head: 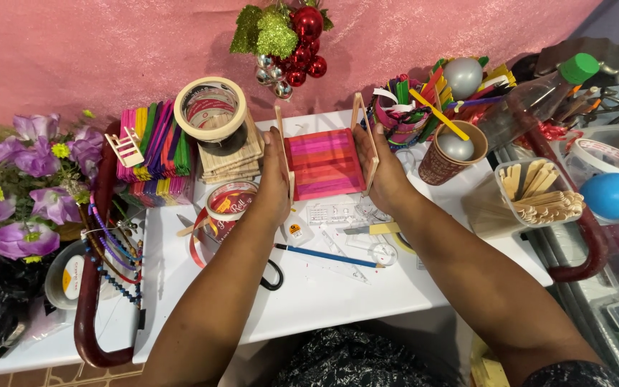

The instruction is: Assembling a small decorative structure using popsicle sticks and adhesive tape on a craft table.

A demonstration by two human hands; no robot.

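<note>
Both hands, left hand, right hand, grip seemingly clamping pink-striped stick panel between wooden frames.

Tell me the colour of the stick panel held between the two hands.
Pink, red and orange stripes on the stick panel; the head view shows it, the only view.

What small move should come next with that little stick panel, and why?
Probably keep pressing inward. The left hand and right hand each push an upright stick frame against a side of the pink striped panel, and a glue bottle lies nearby, so the joints may need setting.
</note>
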